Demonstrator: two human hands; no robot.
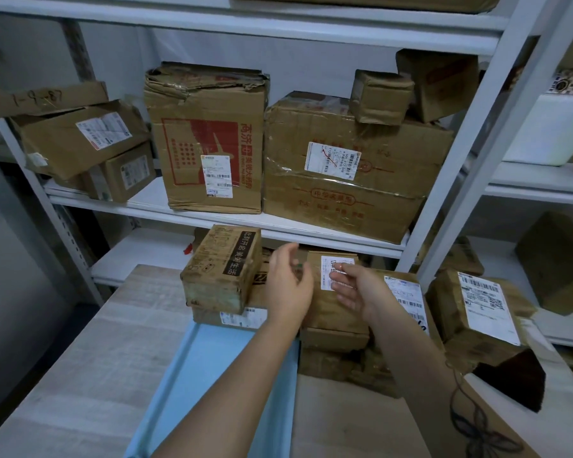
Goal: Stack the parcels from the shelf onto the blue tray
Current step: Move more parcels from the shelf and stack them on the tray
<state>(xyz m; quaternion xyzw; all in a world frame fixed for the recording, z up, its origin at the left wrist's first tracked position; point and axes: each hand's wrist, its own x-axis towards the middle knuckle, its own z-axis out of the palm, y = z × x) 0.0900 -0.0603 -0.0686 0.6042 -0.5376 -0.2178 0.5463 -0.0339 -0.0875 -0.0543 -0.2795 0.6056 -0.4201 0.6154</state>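
A blue tray (209, 365) lies on the wooden table in front of me. At its far end a small brown box with a black strip (220, 269) sits on a flat parcel (242, 316). To its right stands a stack of brown parcels, the top one with a white label (331, 292). My left hand (290, 285) hovers open between the small box and that stack. My right hand (358, 289) is open too, fingers spread just in front of the labelled parcel. Neither hand holds anything. The white shelf (245, 223) behind carries several cardboard boxes, among them a tall one with red print (205, 140).
More labelled parcels (477, 305) lie on the table at the right, beside a dark brown object (513, 378). A wide taped box (348, 173) with two small boxes on top fills the shelf's right side. A second shelf unit stands at the far right.
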